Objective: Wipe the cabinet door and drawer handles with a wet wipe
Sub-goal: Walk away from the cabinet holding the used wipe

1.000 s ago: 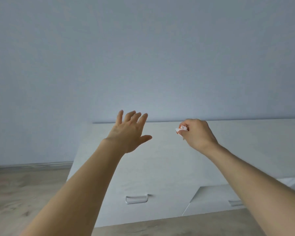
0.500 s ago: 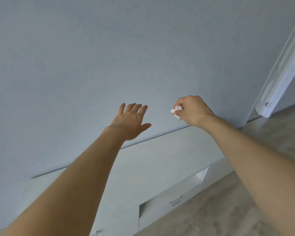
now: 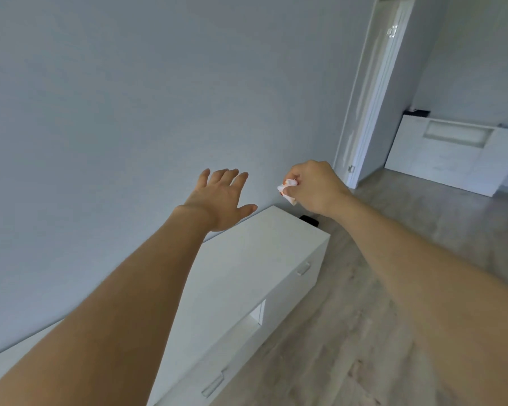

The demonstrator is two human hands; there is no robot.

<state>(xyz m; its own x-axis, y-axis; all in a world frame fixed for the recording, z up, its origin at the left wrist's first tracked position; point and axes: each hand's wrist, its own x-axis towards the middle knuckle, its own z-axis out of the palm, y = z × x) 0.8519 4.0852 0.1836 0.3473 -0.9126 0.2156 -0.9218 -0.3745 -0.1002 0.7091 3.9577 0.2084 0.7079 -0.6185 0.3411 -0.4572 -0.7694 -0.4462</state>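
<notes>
A low white cabinet runs along a pale wall on wood floor, with a door beyond it. Above the cabinet, the left hand is spread flat, holding nothing; the right hand pinches a wipe. Handles line the cabinet front.

Two bare forearms enter from lower left and lower right of frame, no sleeves, watch, rings or bands visible; left hand and right hand ungloved, short unpainted nails on left fingers.
</notes>
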